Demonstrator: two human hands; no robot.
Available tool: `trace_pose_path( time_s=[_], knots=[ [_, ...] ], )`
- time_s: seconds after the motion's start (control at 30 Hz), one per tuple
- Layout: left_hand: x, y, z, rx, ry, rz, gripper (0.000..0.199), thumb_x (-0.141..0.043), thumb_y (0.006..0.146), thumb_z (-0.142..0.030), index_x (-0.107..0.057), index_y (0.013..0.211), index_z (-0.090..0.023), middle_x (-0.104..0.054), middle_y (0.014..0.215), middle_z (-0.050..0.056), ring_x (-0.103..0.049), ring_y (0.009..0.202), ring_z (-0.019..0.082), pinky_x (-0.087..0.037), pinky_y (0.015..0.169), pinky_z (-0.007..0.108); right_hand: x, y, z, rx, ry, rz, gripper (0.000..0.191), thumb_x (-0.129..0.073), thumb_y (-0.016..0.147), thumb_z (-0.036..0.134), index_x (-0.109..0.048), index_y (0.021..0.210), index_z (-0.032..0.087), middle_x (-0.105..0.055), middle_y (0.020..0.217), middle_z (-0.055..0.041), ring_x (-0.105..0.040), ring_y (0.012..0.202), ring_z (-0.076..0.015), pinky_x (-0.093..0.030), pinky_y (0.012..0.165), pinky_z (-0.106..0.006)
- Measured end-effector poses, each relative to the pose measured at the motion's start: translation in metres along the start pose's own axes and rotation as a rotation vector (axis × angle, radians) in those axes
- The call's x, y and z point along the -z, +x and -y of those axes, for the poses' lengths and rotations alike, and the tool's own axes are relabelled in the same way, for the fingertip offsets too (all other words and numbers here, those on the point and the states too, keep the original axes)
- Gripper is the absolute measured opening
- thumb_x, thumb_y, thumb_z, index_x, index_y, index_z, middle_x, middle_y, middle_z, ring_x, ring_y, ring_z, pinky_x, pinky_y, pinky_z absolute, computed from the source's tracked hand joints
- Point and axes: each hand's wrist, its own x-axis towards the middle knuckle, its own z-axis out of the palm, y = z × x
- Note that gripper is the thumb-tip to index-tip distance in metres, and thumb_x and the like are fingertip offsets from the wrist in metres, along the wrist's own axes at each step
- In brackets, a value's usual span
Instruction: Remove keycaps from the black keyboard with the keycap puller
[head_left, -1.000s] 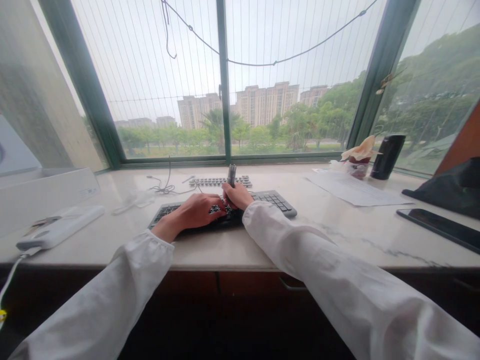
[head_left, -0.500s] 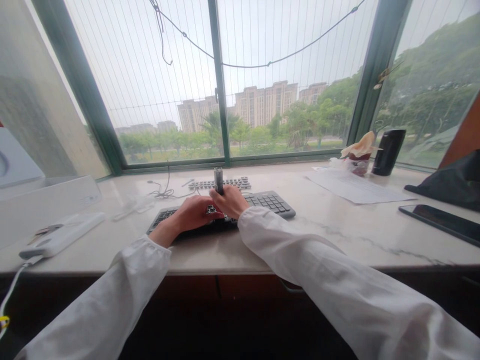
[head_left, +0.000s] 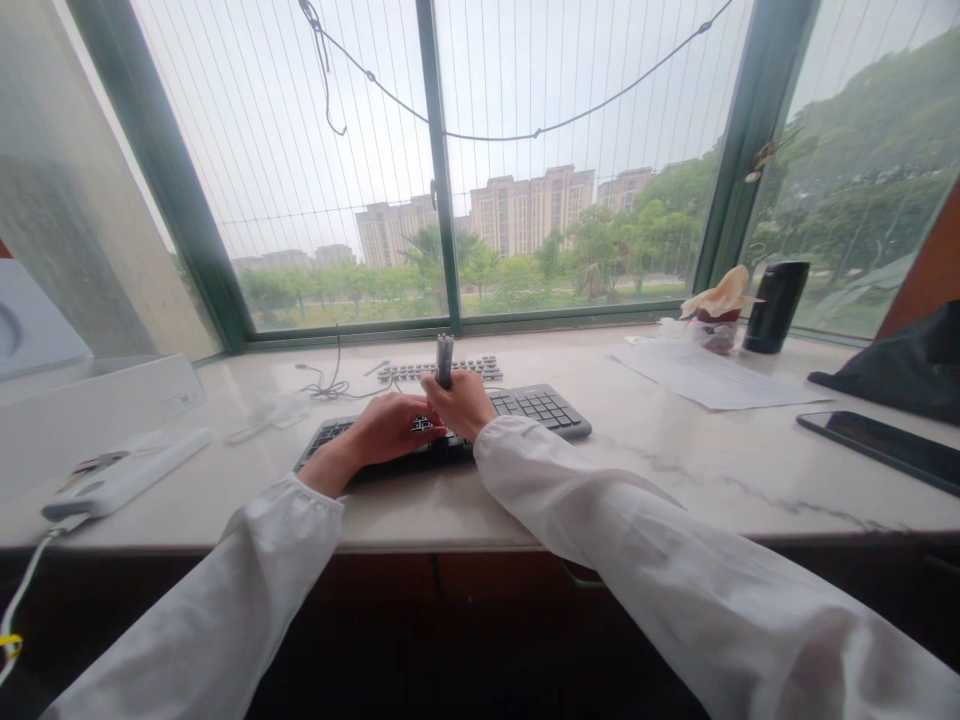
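Observation:
A black full-size keyboard [head_left: 544,405] lies on the marble-patterned counter, and part of its middle shows uncapped key positions. My right hand [head_left: 463,402] is closed around a slim dark tool [head_left: 445,362], held upright over the keyboard. The tool's upper end looks pale or metallic; its lower end is hidden by my hands, so its kind is unclear. Across the keyboard's left half rests my left hand [head_left: 386,428], thumb and fingers apart with keys showing between them. Its fingertips are close beside my right hand. Behind the keyboard are rows of loose keycaps [head_left: 480,366].
A thin cable [head_left: 326,385] and clear plastic [head_left: 270,412] lie left of the keycaps. Further left are a white power bank [head_left: 139,470] and a white box [head_left: 97,405]. On the right are paper [head_left: 720,375], a black cup [head_left: 776,308] and a phone [head_left: 889,448].
The upright tool has shifted slightly right and its top tilts a little differently. Both hands stay at nearly the same spot on the keyboard.

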Motion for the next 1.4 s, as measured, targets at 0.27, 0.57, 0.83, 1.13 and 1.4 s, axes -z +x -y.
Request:
trace_pose_path(
  time_s=[0.27, 0.57, 0.83, 1.13, 1.4],
  knots=[
    [0.003, 0.001, -0.006, -0.019, 0.007, 0.005, 0.031, -0.052, 0.086, -0.051, -0.071, 0.082, -0.026, -0.070, 0.079, -0.002, -0.059, 0.064, 0.011, -0.036, 0.061, 0.022, 0.002, 0.006, -0.011, -0.034, 0.007, -0.065, 0.044, -0.039, 0.088, 0.035, -0.065, 0.058, 0.018, -0.062, 0.056, -0.0039, -0.059, 0.061, -0.0151, -0.037, 0.061, -0.023],
    [0.006, 0.003, -0.010, -0.090, -0.049, 0.085, 0.028, -0.048, 0.091, -0.042, -0.070, 0.101, -0.027, -0.069, 0.097, 0.003, -0.063, 0.076, 0.013, -0.044, 0.072, 0.023, 0.003, 0.012, -0.022, -0.056, -0.145, -0.150, 0.040, -0.041, 0.087, 0.038, -0.069, 0.066, 0.019, -0.066, 0.065, -0.0064, -0.056, 0.062, -0.0164, -0.032, 0.058, -0.025],
    [0.007, 0.007, -0.017, -0.159, -0.061, 0.097, 0.027, -0.046, 0.093, -0.035, -0.070, 0.098, -0.026, -0.070, 0.096, 0.004, -0.065, 0.081, 0.014, -0.047, 0.073, 0.023, 0.008, 0.015, -0.026, -0.080, -0.177, -0.155, 0.038, -0.042, 0.088, 0.038, -0.072, 0.073, 0.019, -0.069, 0.072, -0.0093, -0.060, 0.070, -0.0184, -0.035, 0.064, -0.026],
    [0.003, 0.038, -0.008, -0.415, 0.076, 0.097, 0.022, -0.049, 0.088, -0.023, -0.070, 0.085, -0.018, -0.071, 0.078, 0.006, -0.063, 0.063, 0.014, -0.040, 0.057, 0.022, 0.009, 0.012, -0.024, -0.080, -0.197, -0.181, 0.043, -0.038, 0.090, 0.037, -0.069, 0.066, 0.019, -0.067, 0.064, -0.0059, -0.057, 0.062, -0.0156, -0.034, 0.061, -0.025],
    [-0.005, 0.039, -0.008, -0.478, 0.092, 0.046, 0.022, -0.048, 0.088, -0.022, -0.067, 0.077, -0.018, -0.069, 0.071, 0.004, -0.061, 0.060, 0.013, -0.037, 0.056, 0.023, 0.005, 0.012, -0.026, -0.062, -0.194, -0.235, 0.039, -0.042, 0.088, 0.038, -0.069, 0.068, 0.019, -0.065, 0.063, -0.0048, -0.057, 0.061, -0.0155, -0.034, 0.060, -0.025]
  ],
)
